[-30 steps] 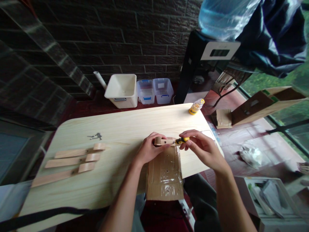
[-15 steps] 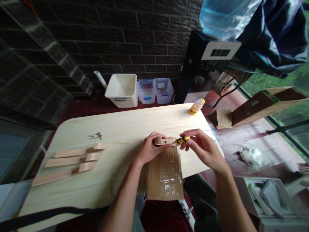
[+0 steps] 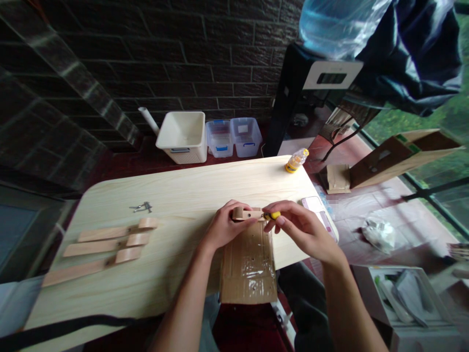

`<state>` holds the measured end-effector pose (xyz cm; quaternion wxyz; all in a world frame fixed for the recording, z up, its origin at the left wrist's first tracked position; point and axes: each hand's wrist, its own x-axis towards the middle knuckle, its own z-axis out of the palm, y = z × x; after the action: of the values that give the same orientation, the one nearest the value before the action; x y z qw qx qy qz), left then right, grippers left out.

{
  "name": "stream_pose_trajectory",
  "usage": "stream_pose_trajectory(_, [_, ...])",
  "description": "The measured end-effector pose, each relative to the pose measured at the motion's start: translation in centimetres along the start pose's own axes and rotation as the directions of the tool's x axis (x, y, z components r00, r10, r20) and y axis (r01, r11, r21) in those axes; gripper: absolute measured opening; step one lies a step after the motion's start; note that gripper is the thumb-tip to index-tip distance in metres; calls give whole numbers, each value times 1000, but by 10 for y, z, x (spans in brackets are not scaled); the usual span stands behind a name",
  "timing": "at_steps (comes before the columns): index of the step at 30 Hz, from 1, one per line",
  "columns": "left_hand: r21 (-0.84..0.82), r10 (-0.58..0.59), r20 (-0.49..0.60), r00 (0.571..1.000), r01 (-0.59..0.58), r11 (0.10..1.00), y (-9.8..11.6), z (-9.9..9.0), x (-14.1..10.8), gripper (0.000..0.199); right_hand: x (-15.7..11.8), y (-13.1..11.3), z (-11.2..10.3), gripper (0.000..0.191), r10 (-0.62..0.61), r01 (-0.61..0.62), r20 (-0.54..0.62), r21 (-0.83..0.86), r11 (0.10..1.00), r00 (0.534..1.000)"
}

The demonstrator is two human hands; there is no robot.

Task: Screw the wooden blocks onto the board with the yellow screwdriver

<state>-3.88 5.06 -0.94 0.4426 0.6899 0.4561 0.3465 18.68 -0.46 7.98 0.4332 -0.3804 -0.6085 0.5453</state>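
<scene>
My left hand (image 3: pixel 224 224) grips a small wooden piece (image 3: pixel 252 215) with a rounded end and a dark hole, over the far end of a taped cardboard piece (image 3: pixel 248 274). In my right hand (image 3: pixel 293 222) is a short yellow and black screwdriver (image 3: pixel 273 215), its tip at the right part of the wooden piece. Three wooden pieces with curled ends (image 3: pixel 104 247) lie side by side at the left of the table. Behind them is a small group of metal screws (image 3: pixel 142 207).
On the table (image 3: pixel 176 188), a clear bottle with a yellow base (image 3: pixel 296 160) stands at the far right corner, and a phone (image 3: pixel 312 204) lies near the right edge. Beyond the table are a white bin (image 3: pixel 183 132), clear boxes (image 3: pixel 246 137) and a water dispenser (image 3: pixel 289 98).
My right hand has shifted slightly left and turned around the screwdriver, covering more of its handle. The phone at the right edge shows more. The whole view has moved a little.
</scene>
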Motion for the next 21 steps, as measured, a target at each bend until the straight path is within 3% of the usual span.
stream_pose_trajectory(5, [-1,5,19,1000,-5,1000,1,-2,0,30,2,8,-4,19,-25,27,-72,32,999,997])
stream_pose_trajectory(15, [2,1,8,1000,-1,1000,0,-1,0,32,-1,4,-4,20,-15,17,-56,23,1000,998])
stream_pose_trajectory(21, [4,-1,0,1000,1,1000,1,-1,-1,32,2,12,-3,19,-29,39,-80,122,992,996])
